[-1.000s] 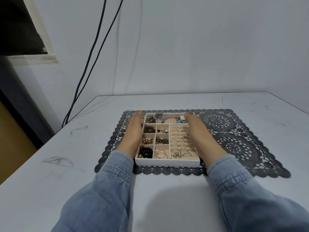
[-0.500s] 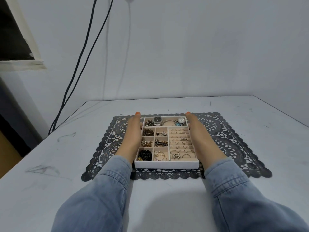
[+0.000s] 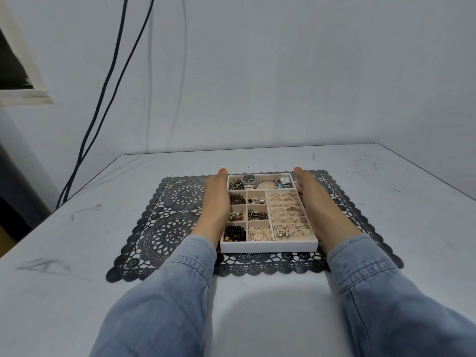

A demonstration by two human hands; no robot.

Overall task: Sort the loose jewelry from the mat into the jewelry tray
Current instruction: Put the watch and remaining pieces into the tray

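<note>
Jewelry tray (image 3: 269,246) sits on the black lace mat (image 3: 164,228), about midway between the bench (image 3: 77,292) side edges. Compartments are full: watch (image 3: 249,179) in the far row, rings (image 3: 288,225) on the right. Left hand (image 3: 215,202) and right hand (image 3: 316,202) lie flat, fingers straight, against the tray's side walls, grasping nothing. No loose pieces visible on the mat, so sorting looks done. If squaring the tray, press both sides evenly, keep it level and slide slowly.
</note>
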